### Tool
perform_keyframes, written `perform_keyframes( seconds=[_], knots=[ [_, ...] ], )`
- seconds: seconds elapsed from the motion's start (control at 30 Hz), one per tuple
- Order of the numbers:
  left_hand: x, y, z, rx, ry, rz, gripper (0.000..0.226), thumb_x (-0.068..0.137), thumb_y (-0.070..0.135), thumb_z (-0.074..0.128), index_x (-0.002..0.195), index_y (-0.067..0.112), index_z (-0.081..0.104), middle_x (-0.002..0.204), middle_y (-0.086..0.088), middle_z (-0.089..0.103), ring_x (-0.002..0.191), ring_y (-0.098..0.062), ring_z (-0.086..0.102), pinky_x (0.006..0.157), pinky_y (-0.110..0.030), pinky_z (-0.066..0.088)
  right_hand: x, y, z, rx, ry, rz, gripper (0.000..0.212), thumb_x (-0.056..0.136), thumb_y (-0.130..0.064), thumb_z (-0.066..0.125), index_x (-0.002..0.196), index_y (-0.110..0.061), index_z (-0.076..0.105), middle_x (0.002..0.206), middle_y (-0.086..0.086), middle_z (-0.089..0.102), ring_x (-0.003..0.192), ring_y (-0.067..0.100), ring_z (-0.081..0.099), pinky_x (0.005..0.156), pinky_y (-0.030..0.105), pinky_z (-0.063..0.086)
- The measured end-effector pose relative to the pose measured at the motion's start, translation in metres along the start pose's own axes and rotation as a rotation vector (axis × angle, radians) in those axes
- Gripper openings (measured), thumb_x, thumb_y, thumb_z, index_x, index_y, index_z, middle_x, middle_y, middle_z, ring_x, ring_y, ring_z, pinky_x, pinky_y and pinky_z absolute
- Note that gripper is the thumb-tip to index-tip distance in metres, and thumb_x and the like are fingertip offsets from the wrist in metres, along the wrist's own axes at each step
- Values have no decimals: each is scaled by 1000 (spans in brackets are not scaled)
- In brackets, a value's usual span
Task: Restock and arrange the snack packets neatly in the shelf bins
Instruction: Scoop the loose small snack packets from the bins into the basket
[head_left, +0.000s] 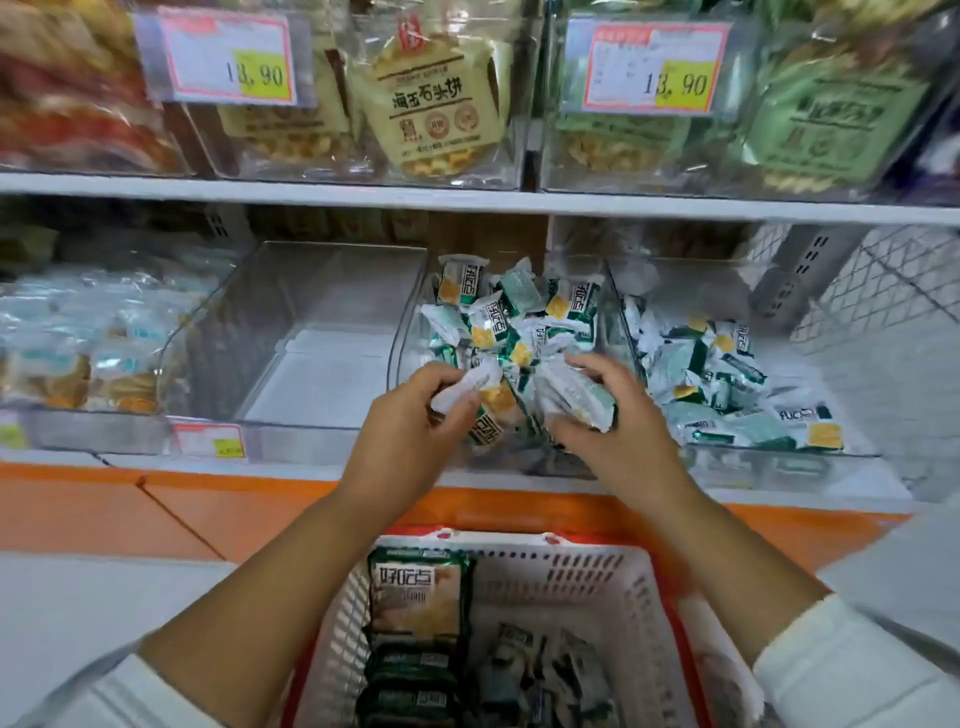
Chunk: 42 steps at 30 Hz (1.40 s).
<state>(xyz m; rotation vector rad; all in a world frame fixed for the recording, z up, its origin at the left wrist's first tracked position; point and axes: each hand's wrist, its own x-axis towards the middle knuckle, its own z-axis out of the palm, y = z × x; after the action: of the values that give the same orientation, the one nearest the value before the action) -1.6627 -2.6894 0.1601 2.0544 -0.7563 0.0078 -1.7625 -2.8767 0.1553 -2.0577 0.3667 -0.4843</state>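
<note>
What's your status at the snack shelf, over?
Left hand pinches one white packet; right hand grips a green-and-white packet. Both over the heaped middle bin. More packs wait in the basket below; nothing blocking.

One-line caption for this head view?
Left hand and right hand each grip green-and-white snack packets at a clear plastic shelf bin; white plastic basket below.

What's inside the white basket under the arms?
The basket holds a big green pack at its left, darker packs in front of it, and loose small packets on the right. Whatever lies beneath them is covered.
</note>
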Motion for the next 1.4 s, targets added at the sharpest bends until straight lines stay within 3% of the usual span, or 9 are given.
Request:
perform_keyframes(
  seconds=[0.2,0.37,0.5,0.73,0.97,1.1,1.2,1.3,1.4],
  knots=[
    [-76,-10,48,104,-259,-109,20,99,39,55,112,25,60,81,5,62,61,-2,52,53,-25,36,-101,52,11,320,165,388,36,86,-22,72,112,-27,47,101,-6,61,74,3,63,55,17,49],
    [-122,-54,119,137,-526,-367,40,100,47,47,132,25,57,109,-1,68,92,-23,66,74,-33,52,-165,139,38,193,55,803,43,77,-18,79,105,-22,46,93,0,61,87,24,63,78,46,55],
    [-158,-114,167,-38,-503,-736,41,101,42,48,122,10,63,100,-17,68,88,-32,66,68,-36,53,-187,194,51,54,-90,897,24,75,-7,78,72,-10,54,62,7,54,57,22,53,60,38,45],
    [-168,-172,205,-172,-505,-1065,28,99,32,56,108,9,67,109,-17,70,94,-32,68,85,-44,58,-170,237,99,202,-167,1111,38,84,-15,74,116,-16,54,106,-4,63,91,18,62,85,39,55],
    [-147,-175,207,-292,-567,-1197,16,102,22,53,113,28,62,105,-4,63,102,-29,61,99,-48,51,-162,257,106,235,-16,1054,30,87,-5,67,115,-12,61,110,8,66,95,21,65,67,17,51],
    [-132,-153,190,-172,-553,-958,30,101,18,53,129,11,60,108,-4,62,105,-27,60,94,-34,51,-147,230,97,181,91,1022,29,89,-8,61,117,-18,58,106,3,64,88,13,58,68,23,45],
    [-111,-111,159,-88,-442,-684,30,101,14,52,130,13,60,123,-2,62,104,-8,57,71,0,40,-131,195,95,81,125,819,18,94,-21,60,111,-27,57,90,-19,60,77,-2,56,59,13,43],
    [-83,-55,115,-96,-211,-332,31,99,14,54,111,42,62,113,19,63,89,6,58,68,-1,42,-112,148,92,66,205,523,29,92,-11,60,102,-37,58,92,-21,62,84,5,64,64,15,51],
    [-50,-15,65,-66,29,-2,29,95,11,59,111,35,63,105,18,61,94,2,60,74,-9,47,-88,82,78,74,255,247,33,90,-7,60,99,-38,62,95,-17,64,83,6,63,67,23,52]
  ],
)
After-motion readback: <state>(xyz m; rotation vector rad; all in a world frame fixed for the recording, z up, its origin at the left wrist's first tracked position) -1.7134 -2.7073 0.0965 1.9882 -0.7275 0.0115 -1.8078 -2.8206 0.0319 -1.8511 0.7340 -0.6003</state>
